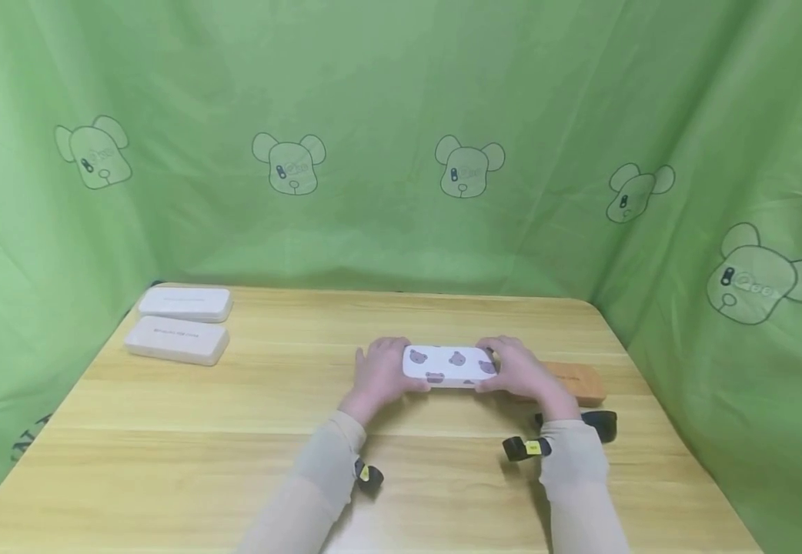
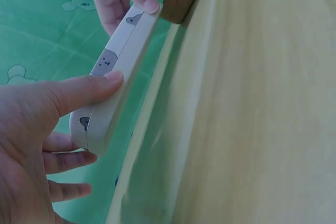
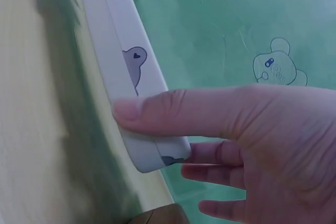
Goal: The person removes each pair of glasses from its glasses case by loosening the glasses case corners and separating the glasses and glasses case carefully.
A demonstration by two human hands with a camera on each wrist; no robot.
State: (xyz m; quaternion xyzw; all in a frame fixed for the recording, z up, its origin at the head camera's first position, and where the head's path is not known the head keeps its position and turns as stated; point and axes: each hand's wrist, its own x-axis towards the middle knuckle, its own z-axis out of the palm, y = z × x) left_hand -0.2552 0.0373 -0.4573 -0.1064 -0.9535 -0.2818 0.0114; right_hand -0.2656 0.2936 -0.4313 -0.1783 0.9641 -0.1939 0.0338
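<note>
A white glasses case [image 1: 451, 365] with grey bear faces is held level above the wooden table. My left hand [image 1: 382, 375] grips its left end; in the left wrist view the thumb [image 2: 94, 92] presses the near side across the seam. At the other end, my right hand [image 1: 520, 373] holds the case between thumb [image 3: 173, 111] and fingers. The lid is closed, with the seam running along the side of the white case [image 2: 116, 74]. Behind the right hand and wrist lies an orange-brown case [image 1: 574, 383], partly covered.
Two pale cases [image 1: 175, 340] with small print lie side by side at the table's far left. A black object [image 1: 600, 425], partly hidden by the right wrist, is near the orange-brown case. Green curtains [image 1: 373, 231] with mouse-like heads surround the wooden table [image 1: 200, 454].
</note>
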